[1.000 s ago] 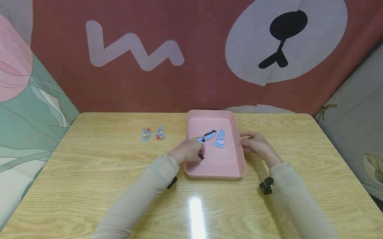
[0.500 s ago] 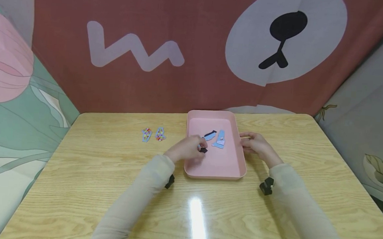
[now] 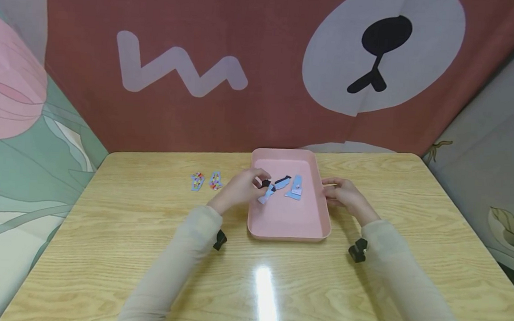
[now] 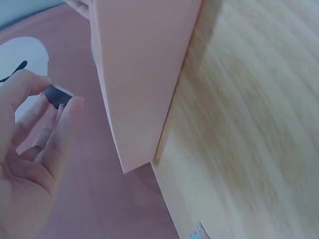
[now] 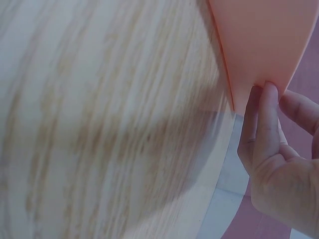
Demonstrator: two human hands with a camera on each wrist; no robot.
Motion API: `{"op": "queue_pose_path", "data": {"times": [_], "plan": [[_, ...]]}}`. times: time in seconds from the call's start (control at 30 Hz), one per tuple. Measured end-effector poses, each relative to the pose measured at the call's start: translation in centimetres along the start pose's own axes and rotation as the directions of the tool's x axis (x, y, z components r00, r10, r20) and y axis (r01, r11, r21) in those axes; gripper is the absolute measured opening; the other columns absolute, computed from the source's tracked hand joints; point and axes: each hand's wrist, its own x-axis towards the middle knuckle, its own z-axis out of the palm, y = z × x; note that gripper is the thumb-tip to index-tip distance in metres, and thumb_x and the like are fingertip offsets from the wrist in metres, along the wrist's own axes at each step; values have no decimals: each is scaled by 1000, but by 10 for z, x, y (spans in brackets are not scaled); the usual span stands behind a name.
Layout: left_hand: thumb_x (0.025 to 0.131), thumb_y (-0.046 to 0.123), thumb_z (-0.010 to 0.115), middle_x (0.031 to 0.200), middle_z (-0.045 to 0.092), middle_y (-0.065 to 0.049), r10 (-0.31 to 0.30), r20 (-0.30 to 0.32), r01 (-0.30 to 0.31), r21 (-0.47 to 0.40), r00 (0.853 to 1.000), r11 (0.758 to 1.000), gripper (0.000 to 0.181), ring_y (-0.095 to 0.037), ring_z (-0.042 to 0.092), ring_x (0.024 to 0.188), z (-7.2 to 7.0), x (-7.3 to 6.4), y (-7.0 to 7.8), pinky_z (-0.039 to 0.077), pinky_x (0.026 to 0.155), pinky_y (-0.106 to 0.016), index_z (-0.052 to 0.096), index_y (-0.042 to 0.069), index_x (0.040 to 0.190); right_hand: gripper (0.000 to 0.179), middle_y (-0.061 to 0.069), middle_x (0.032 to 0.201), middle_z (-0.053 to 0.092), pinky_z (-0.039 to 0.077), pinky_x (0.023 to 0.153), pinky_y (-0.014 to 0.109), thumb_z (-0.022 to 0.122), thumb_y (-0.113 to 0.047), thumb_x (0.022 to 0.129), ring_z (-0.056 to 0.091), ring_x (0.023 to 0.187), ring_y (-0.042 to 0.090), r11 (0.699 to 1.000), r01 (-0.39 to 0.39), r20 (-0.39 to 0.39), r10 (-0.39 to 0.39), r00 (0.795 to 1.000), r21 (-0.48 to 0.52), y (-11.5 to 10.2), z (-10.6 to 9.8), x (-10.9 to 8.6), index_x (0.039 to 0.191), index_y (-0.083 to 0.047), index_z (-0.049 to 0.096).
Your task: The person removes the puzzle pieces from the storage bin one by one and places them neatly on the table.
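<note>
My left hand (image 3: 239,189) is over the left rim of the pink tray (image 3: 288,226), pinching a small dark flat piece (image 4: 58,96) between thumb and fingertips. Below and beside those fingers, a light blue piece with a dark end (image 3: 267,194) lies in the tray. Another blue piece with a black edge (image 3: 283,182) touches or nearly touches it. Farther right in the tray are overlapping blue pieces (image 3: 296,186). My right hand (image 3: 347,196) rests its fingertips against the outside of the tray's right wall, as the right wrist view shows.
Two small light blue pieces with many-coloured dots, a left one (image 3: 197,181) and a right one (image 3: 215,180), lie on the wooden table (image 3: 145,252) left of the tray. A patterned brown cloth (image 3: 269,107) hangs behind the table's back edge.
My left hand has moved back and left from the tray's middle left to its left rim, carrying the dark piece. The blue piece beneath is now more visible. My right hand stays put.
</note>
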Motion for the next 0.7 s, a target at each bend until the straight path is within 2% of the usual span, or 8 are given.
{"op": "queue_pose_path", "data": {"times": [0.1, 0.27, 0.5, 0.6, 0.7], "plan": [[86, 8, 65, 114, 65, -12, 9, -29, -9, -15, 1000, 1000, 32, -24, 65, 97, -4, -1, -3, 57, 79, -28, 63, 2, 117, 51, -2, 94, 61, 54, 71, 13, 51, -6, 94, 59, 77, -3, 1000, 1, 0, -1, 1000, 1, 0, 0, 0, 140, 9, 34], [86, 7, 65, 115, 64, -14, -14, -50, 11, -57, 999, 998, 31, -26, 65, 97, -7, -3, -8, 57, 78, -28, 64, 2, 116, 52, -4, 92, 62, 54, 71, 13, 51, -5, 94, 59, 78, -3, 1000, 4, 4, -4, 1000, 12, 0, 0, -1, 140, 9, 34], [85, 6, 65, 115, 65, -13, -83, -77, 76, -91, 994, 993, 32, -25, 65, 95, -9, -3, -18, 56, 75, -26, 64, 0, 116, 52, -2, 94, 61, 54, 72, 14, 51, -6, 94, 59, 77, -3, 1000, -4, 0, 4, 1000, 16, -1, 0, -2, 141, 8, 34], [84, 7, 63, 117, 64, -15, -134, -84, 120, -153, 987, 981, 33, -26, 65, 97, -10, -5, -20, 56, 76, -27, 62, -2, 116, 52, -2, 93, 61, 54, 72, 14, 51, -6, 94, 59, 76, -3, 1000, -8, -2, 8, 1000, 19, -1, 0, -2, 141, 8, 34], [86, 8, 61, 120, 62, -18, -193, -76, 169, -251, 978, 953, 35, -29, 66, 100, -10, -7, -24, 56, 73, -25, 59, -3, 119, 52, -3, 93, 61, 55, 72, 14, 52, -6, 93, 59, 76, -3, 1000, -9, -2, 9, 1000, 20, -1, 0, -2, 141, 8, 34]]}}
